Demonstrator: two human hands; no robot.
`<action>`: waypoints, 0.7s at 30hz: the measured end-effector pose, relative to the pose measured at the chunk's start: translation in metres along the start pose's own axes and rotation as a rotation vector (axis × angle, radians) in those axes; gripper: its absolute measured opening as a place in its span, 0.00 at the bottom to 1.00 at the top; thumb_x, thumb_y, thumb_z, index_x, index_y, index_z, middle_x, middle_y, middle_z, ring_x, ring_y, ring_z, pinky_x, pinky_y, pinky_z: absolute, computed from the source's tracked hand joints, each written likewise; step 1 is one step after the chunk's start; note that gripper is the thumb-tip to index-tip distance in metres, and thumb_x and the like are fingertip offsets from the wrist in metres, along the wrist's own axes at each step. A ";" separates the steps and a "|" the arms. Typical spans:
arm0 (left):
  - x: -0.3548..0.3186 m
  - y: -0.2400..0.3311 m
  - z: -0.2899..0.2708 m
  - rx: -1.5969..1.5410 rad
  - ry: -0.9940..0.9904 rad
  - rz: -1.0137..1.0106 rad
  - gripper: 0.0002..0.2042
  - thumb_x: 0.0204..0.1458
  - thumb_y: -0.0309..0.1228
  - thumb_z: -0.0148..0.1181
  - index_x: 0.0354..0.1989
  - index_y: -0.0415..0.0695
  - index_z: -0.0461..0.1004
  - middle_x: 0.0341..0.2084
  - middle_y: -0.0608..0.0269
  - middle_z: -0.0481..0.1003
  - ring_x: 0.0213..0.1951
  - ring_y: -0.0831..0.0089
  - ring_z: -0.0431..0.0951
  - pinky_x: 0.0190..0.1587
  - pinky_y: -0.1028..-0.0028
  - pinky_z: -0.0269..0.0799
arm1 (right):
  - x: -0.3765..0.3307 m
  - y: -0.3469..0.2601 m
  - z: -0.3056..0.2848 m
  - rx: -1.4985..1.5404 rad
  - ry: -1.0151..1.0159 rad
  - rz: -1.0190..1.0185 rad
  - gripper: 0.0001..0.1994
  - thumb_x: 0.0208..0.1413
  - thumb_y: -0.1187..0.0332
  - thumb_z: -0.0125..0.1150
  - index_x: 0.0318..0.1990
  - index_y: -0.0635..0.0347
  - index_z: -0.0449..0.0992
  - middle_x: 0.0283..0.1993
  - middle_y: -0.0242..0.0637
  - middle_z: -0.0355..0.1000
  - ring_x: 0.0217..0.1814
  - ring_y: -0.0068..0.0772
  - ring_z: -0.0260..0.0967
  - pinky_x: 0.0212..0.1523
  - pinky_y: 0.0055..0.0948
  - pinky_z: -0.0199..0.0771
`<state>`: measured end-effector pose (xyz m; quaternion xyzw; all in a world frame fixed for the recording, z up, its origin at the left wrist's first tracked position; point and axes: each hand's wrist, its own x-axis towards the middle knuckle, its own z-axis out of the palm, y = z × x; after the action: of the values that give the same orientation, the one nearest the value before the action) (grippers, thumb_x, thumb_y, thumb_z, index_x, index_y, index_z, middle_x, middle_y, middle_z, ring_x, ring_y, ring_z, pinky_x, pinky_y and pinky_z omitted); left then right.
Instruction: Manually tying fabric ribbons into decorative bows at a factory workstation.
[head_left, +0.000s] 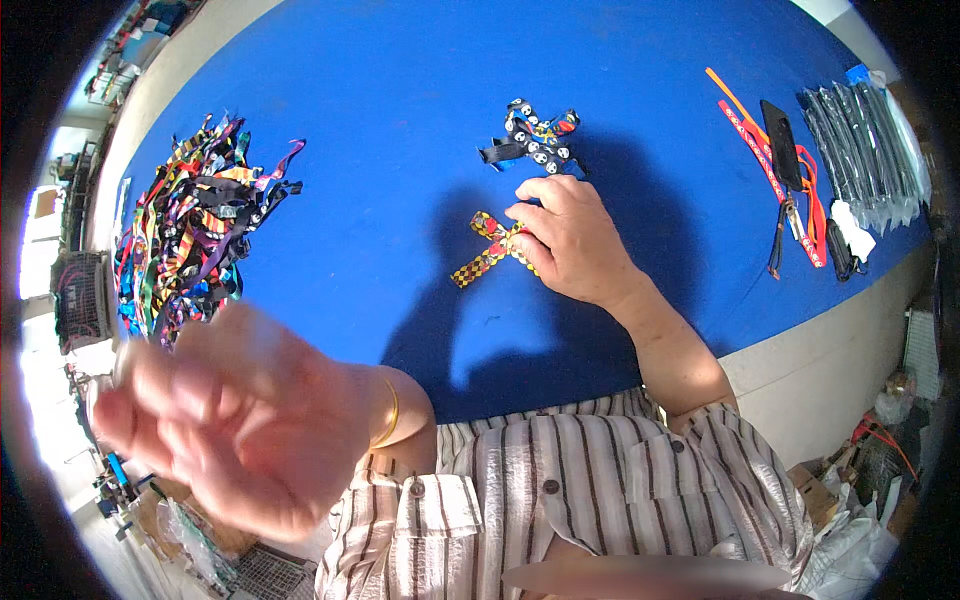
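My right hand (575, 240) is over the middle of the blue table, thumb and fingers pinched on a patterned ribbon strip (470, 272). The ribbon is yellow and black checked with red spots, and its ends cross on the cloth; part of it is under my fingers. Just beyond that hand lies a loose clump of black ribbon (540, 140) with white round prints and some coloured bits. My left hand (240, 420) is raised off the table at the lower left, large and blurred, so its grip cannot be made out. Past it is a heap of multicoloured ribbon strips (200, 220).
At the right lie red and orange lanyards (750, 140), a black phone-like object (782, 145) and a row of dark items in clear plastic (862, 150). A crumpled white piece (850, 228) sits beside them. The blue tabletop (380, 80) has a curved-looking edge; boxes and bags stand beyond it.
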<state>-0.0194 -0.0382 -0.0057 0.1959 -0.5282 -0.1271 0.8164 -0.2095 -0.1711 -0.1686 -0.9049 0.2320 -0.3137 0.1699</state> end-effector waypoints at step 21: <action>-0.107 -0.155 -0.072 0.504 0.270 -0.759 0.05 0.59 0.23 0.53 0.42 0.41 0.69 0.24 0.71 0.69 0.17 0.87 0.64 0.17 0.83 0.60 | 0.044 0.030 -0.019 -0.177 0.087 0.031 0.08 0.45 0.69 0.69 0.31 0.56 0.76 0.44 0.34 0.71 0.52 0.41 0.67 0.54 0.43 0.63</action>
<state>0.0020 -0.1189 -0.1892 0.5819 -0.3230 -0.2576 0.7005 -0.2005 -0.2223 -0.1461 -0.8982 0.2799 -0.3285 0.0839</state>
